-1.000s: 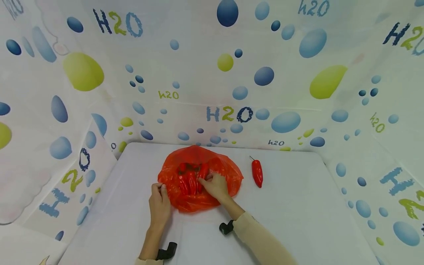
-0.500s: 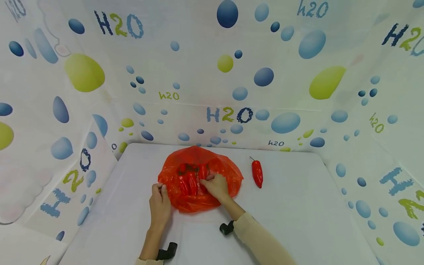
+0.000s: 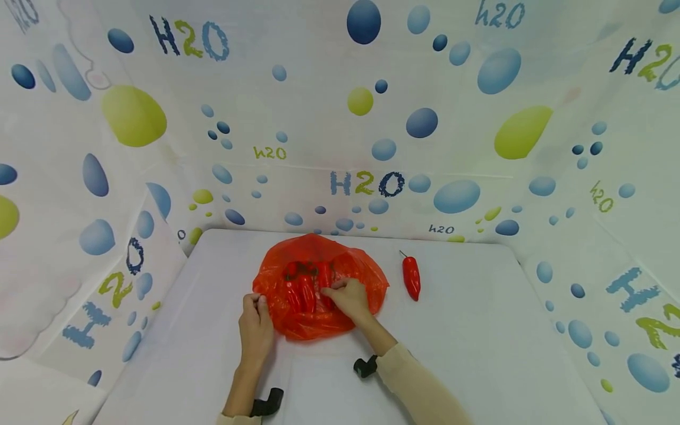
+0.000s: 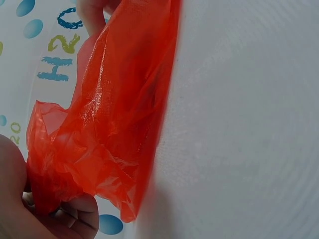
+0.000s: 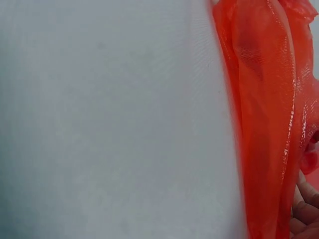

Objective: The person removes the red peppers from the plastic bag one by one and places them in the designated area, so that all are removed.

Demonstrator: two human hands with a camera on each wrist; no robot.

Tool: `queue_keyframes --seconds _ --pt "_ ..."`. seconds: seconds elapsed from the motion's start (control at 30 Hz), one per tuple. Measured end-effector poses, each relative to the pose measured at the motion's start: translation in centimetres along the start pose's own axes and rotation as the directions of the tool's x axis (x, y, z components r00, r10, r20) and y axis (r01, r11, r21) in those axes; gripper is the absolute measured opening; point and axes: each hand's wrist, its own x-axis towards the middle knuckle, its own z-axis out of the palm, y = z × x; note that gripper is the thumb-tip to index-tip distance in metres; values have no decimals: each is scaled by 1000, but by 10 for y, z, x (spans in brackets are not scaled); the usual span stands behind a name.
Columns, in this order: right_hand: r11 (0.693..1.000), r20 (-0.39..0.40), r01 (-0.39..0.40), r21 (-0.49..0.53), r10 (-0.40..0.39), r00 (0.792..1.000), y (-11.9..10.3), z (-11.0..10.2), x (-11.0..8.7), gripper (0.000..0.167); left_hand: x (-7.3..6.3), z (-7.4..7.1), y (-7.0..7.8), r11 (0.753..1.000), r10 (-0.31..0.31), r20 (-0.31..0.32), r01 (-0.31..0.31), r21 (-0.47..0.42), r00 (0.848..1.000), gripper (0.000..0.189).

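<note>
A thin red plastic bag (image 3: 366, 274) lies spread on the table, with several red chili peppers (image 3: 306, 292) side by side in its middle. At the bag's left edge my left hand (image 3: 256, 330) pinches the film between thumb and fingers; the left wrist view shows the bag (image 4: 114, 99) bunched in those fingers (image 4: 82, 214). My right hand (image 3: 347, 298) reaches in over the bag's near right side. Its thumb and fingertips pinch the rightmost chili pepper (image 3: 325, 273) near its lower end. In the right wrist view the bag hides most of that hand (image 5: 306, 209).
One more red chili pepper (image 3: 411, 277), with a thin stem, lies on the white table (image 3: 467, 330) to the right of the bag. Behind the table's far edge stands a white backdrop (image 3: 319, 106) printed with blue and green drops.
The rightmost pepper in the bag has turned from slanted to nearly parallel with the others. My right fingertips have shifted slightly with it. The left hand keeps its place on the bag's edge.
</note>
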Motion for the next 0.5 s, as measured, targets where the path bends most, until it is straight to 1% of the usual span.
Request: queue_keyframes --seconds 0.3,0.5 --pt "999 0 20 27 -20 1000 0 -8 -8 32 -1 0 2 1000 -25 15 25 2 1000 22" --pt "998 -13 46 46 -46 999 -3 -14 -16 32 -1 -1 3 1000 -14 2 14 13 1000 21"
